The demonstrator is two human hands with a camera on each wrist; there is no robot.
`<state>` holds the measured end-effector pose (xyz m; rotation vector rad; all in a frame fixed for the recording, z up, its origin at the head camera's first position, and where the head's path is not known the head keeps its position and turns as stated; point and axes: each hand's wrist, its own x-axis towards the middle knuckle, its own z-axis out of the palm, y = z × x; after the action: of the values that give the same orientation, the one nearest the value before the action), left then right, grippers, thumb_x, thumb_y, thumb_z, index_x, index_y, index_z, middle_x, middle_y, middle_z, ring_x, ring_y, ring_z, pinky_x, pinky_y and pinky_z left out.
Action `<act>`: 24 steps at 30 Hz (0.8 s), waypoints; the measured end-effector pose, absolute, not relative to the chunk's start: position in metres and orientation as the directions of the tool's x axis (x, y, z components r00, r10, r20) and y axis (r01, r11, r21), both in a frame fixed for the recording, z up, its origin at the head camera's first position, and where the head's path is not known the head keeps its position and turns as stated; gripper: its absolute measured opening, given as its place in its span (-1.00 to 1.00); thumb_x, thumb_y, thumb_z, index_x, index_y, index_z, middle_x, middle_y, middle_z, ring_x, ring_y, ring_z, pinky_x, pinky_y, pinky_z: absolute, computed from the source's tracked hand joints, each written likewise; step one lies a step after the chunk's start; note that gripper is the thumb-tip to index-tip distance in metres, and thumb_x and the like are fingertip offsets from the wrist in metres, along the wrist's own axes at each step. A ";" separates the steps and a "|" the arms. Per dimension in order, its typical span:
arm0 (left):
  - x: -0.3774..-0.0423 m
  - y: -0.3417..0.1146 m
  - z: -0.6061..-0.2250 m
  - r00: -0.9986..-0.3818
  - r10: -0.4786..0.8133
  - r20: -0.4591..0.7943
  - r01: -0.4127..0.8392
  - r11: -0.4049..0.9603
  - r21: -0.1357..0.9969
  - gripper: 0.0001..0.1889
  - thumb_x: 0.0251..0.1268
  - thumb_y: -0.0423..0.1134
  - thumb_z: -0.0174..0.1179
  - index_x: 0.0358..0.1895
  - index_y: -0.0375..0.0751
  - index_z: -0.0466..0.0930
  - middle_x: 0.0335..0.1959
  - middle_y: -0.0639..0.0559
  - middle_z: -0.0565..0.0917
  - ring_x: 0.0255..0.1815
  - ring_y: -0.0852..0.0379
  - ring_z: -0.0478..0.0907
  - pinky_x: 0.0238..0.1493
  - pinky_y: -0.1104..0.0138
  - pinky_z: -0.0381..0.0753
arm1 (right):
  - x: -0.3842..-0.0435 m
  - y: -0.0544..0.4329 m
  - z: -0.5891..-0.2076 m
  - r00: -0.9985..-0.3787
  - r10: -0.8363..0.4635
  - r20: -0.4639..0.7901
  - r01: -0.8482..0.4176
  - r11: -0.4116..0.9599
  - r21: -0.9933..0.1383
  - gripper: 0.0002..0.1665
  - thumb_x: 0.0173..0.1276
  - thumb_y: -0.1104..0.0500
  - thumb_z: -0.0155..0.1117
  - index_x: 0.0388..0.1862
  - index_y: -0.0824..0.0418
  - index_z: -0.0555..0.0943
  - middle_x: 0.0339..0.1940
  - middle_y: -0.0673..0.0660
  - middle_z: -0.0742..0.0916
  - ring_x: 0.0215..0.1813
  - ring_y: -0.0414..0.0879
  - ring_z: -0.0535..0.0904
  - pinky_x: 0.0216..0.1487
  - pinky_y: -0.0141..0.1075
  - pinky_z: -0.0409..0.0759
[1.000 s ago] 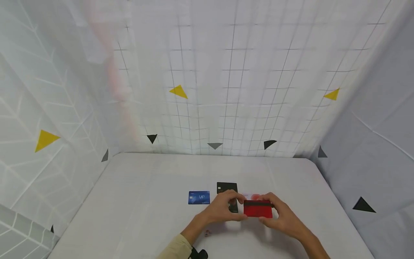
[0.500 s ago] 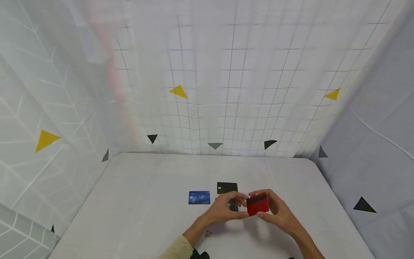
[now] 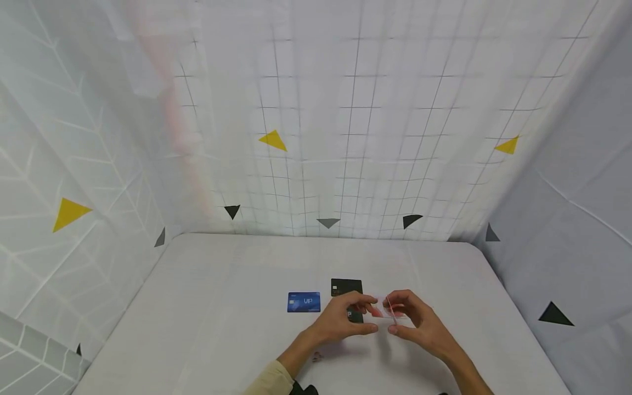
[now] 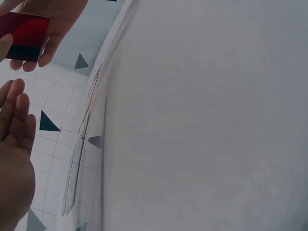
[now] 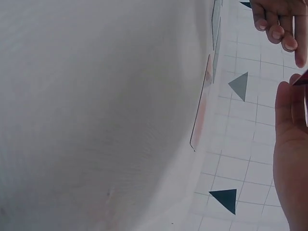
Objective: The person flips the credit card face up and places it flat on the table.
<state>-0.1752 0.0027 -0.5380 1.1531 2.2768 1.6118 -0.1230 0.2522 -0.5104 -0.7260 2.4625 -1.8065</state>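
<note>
My right hand [image 3: 419, 323] pinches a red card [image 3: 391, 310] between thumb and fingers, above the table. The card stands nearly edge-on in the head view. In the left wrist view its red face [image 4: 29, 31] shows, with a dark stripe. My left hand [image 3: 343, 317] is just left of the card, its fingers relaxed and apart from it. Under the hands lie a dark card [image 3: 355, 315], partly hidden by the left fingers, and a pale card with pink shapes [image 3: 380, 312], partly hidden by both hands.
On the white table [image 3: 222, 307] lie a blue VIP card [image 3: 304, 302] and, farther back, a black card [image 3: 346, 286]. A small patterned thing [image 3: 317, 356] lies near the left wrist. White sheets with yellow and black triangles surround the table.
The red card has turned from facing the head camera to nearly edge-on. Earlier both hands were at its edges; now the left hand is apart from it and the right hand alone holds it.
</note>
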 end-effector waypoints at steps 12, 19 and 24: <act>-0.178 -0.001 -0.536 -0.689 0.616 0.383 0.554 0.107 0.826 -0.44 0.20 0.03 0.44 0.27 0.13 0.55 -0.01 0.00 0.67 0.00 0.20 0.56 0.08 0.15 0.62 | -0.126 0.249 -0.507 -0.909 -0.319 0.266 -0.396 0.472 -0.787 -0.31 0.08 0.00 0.64 0.18 -0.12 0.52 0.03 -0.13 0.65 -0.03 -0.15 0.58 0.03 -0.26 0.59; -0.177 -0.002 -0.535 -0.707 0.605 0.366 0.537 0.124 0.834 -0.44 0.19 0.07 0.44 0.28 0.21 0.54 0.00 0.12 0.65 0.00 0.12 0.57 0.08 0.19 0.63 | -0.126 0.244 -0.506 -0.941 -0.255 0.223 -0.335 0.591 -0.734 -0.26 -0.03 -0.28 0.60 0.15 -0.24 0.53 0.02 -0.23 0.61 -0.03 -0.22 0.58 -0.03 -0.29 0.66; -0.176 -0.002 -0.535 -0.715 0.600 0.360 0.528 0.125 0.840 -0.43 0.18 0.08 0.44 0.28 0.15 0.55 0.00 0.11 0.64 0.00 0.02 0.58 0.07 0.14 0.63 | -0.125 0.242 -0.504 -0.945 -0.250 0.211 -0.326 0.652 -0.685 -0.17 -0.06 -0.36 0.55 0.19 -0.10 0.57 0.05 -0.25 0.57 0.04 -0.24 0.55 0.01 -0.33 0.65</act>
<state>-0.1760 -0.0020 -0.5351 1.1582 2.3059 1.6735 -0.1253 0.2416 -0.5037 -0.5143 2.9434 -1.2515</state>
